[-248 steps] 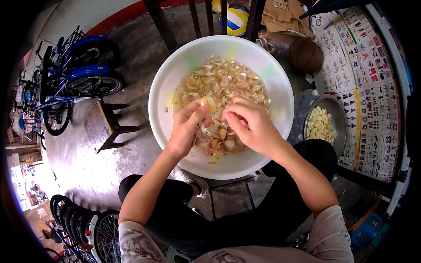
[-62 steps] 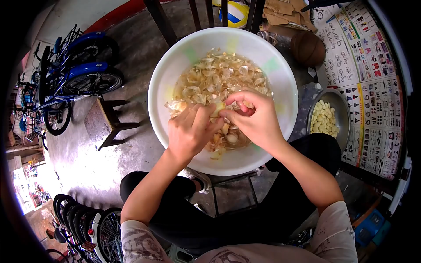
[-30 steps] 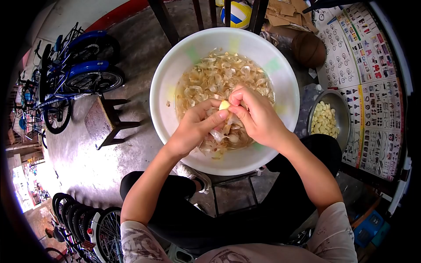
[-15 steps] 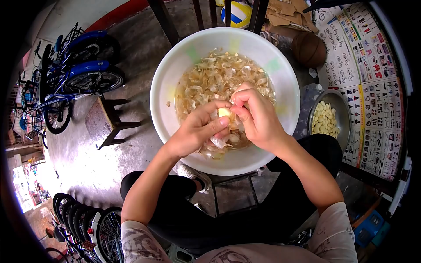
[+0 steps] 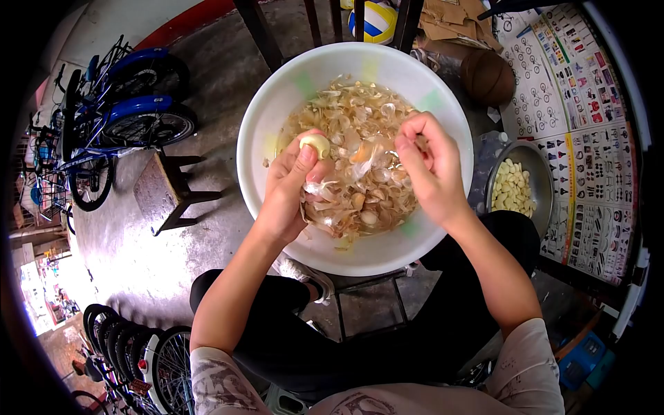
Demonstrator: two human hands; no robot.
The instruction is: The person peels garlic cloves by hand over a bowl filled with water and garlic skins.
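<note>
My left hand (image 5: 289, 181) is closed over the left side of a wide white basin (image 5: 257, 131). Between its thumb and fingers sits a pale garlic clove (image 5: 315, 144). Thin skins hang under that hand. My right hand (image 5: 436, 166) is over the basin's right side, apart from the left, its fingers curled in against the thumb. Whatever it may pinch is hidden. Papery garlic skins (image 5: 366, 114) float in water in the basin, and a blurred orange-brown piece of skin (image 5: 363, 153) shows between the hands.
Right of the basin, a metal bowl (image 5: 546, 187) holds many peeled garlic cloves (image 5: 512, 190). A basketball (image 5: 487, 77) and volleyball (image 5: 373, 24) lie beyond. A wooden stool (image 5: 166, 190) and bicycles (image 5: 142, 114) stand at left. A printed sheet (image 5: 588, 152) covers the right side.
My hands have drawn apart, the left moving left with the clove and the right moving right. The clove's surface now shows more fully, and a piece of skin appears between the hands.
</note>
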